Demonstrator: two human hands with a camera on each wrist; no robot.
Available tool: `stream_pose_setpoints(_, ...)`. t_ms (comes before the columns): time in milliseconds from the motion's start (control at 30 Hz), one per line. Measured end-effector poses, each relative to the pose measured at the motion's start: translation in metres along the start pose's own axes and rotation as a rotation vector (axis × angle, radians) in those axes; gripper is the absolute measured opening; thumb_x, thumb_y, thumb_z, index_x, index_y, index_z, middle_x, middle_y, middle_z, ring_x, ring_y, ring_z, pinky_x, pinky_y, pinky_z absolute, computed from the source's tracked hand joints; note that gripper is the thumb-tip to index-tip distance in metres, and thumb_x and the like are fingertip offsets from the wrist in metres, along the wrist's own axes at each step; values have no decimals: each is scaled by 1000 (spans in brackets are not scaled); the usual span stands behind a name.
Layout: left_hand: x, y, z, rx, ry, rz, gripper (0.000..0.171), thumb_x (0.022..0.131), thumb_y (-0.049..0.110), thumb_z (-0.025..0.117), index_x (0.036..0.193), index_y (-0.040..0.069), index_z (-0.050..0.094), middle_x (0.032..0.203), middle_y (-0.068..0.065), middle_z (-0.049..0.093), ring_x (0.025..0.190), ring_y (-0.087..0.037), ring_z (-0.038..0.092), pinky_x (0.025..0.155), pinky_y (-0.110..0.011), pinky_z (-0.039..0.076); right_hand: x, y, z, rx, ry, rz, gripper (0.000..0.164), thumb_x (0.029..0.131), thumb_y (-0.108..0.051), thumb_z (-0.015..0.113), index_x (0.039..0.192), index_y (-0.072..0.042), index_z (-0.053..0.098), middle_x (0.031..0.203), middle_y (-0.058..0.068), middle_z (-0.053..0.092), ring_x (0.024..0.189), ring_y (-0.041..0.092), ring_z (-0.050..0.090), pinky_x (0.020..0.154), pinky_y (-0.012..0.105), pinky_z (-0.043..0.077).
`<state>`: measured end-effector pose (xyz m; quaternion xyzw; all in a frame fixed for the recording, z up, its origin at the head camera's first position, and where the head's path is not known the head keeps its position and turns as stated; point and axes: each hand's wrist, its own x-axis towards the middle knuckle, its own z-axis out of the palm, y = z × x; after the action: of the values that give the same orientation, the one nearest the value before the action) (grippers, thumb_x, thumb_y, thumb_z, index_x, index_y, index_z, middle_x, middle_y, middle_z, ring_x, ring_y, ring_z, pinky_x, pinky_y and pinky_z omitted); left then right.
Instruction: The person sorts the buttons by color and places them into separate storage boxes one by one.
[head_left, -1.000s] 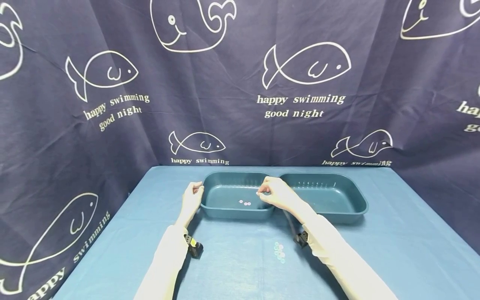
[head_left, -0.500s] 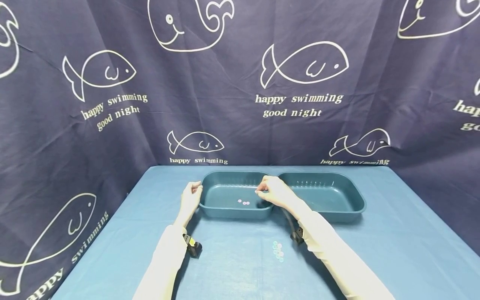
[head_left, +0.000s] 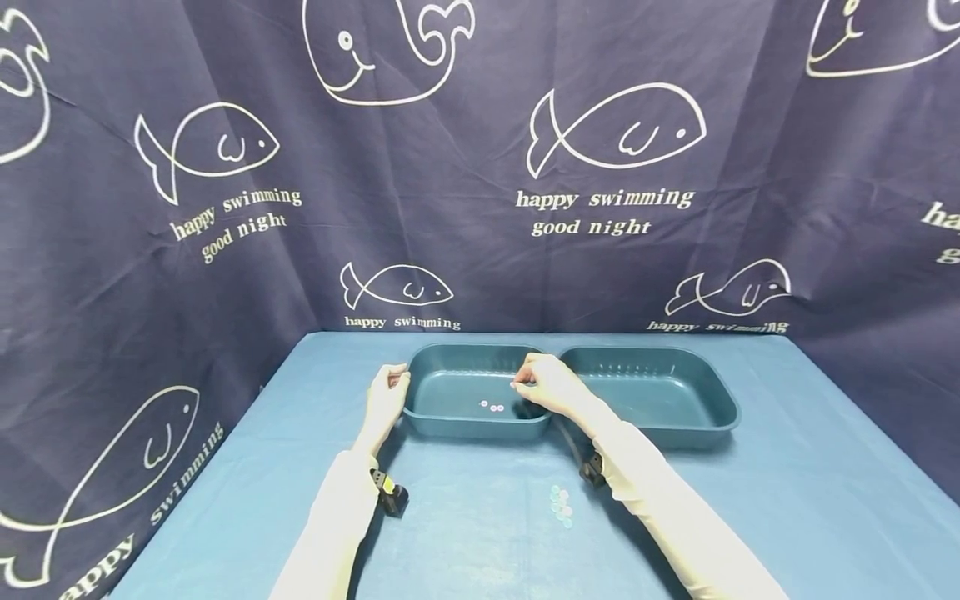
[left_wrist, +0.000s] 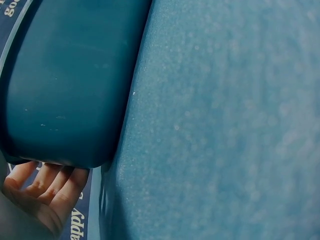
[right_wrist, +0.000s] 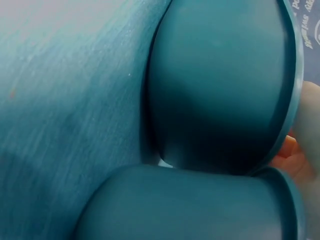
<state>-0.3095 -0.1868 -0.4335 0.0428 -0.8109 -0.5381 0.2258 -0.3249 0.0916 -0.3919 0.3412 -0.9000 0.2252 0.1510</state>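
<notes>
My left hand (head_left: 386, 404) is at the outer left end of the left dark teal tray (head_left: 472, 427), its slightly bent fingers (left_wrist: 70, 192) touching the end wall. Above the right end of that tray is my right hand (head_left: 557, 387), thumb and forefinger together at a tiny pale spot that looks like a button (head_left: 513, 384), too small to see well. Some pink buttons (head_left: 492, 408) lie on the floor of the left tray. Several pale green and pinkish buttons (head_left: 561, 506) lie in a cluster on the table, between my forearms.
A second dark teal tray (head_left: 701, 435) stands to the right, its end close against the left one. Both rest on a blue cloth-covered table (head_left: 465, 533). A dark curtain (head_left: 487, 183) with fish drawings hangs behind the table. A small black camera (head_left: 392, 497) sits at my left wrist.
Both hands keep nearly the same place at the left tray. The whole view shifts slightly with the head; trays and buttons stay put.
</notes>
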Motion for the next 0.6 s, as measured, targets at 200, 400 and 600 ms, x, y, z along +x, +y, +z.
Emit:
stream_pose_setpoints(200, 0, 1, 1, 0, 6, -8, 23, 82, 11, 54, 103, 2, 58, 99, -17, 62, 91, -27, 59, 80, -37, 45, 3, -1, 3, -23, -8, -5, 6, 73, -17, 66, 74, -14, 70, 68, -6, 54, 63, 7, 50, 59, 23, 40)
stream_pose_setpoints(400, 0, -1, 1, 2, 9, -2, 23, 82, 11, 54, 103, 2, 57, 99, -17, 62, 91, -27, 58, 80, -38, 45, 5, -2, 4, -39, -10, -5, 5, 73, -17, 66, 73, -14, 70, 68, -4, 55, 63, 8, 50, 59, 24, 40)
stream_pose_setpoints(600, 1, -2, 1, 3, 5, -3, 23, 83, 11, 54, 104, 2, 57, 100, -18, 62, 92, -28, 58, 81, -38, 44, 7, -1, 6, -33, -20, -3, 6, 73, -17, 66, 74, -13, 71, 69, -5, 55, 65, 9, 52, 60, 25, 41)
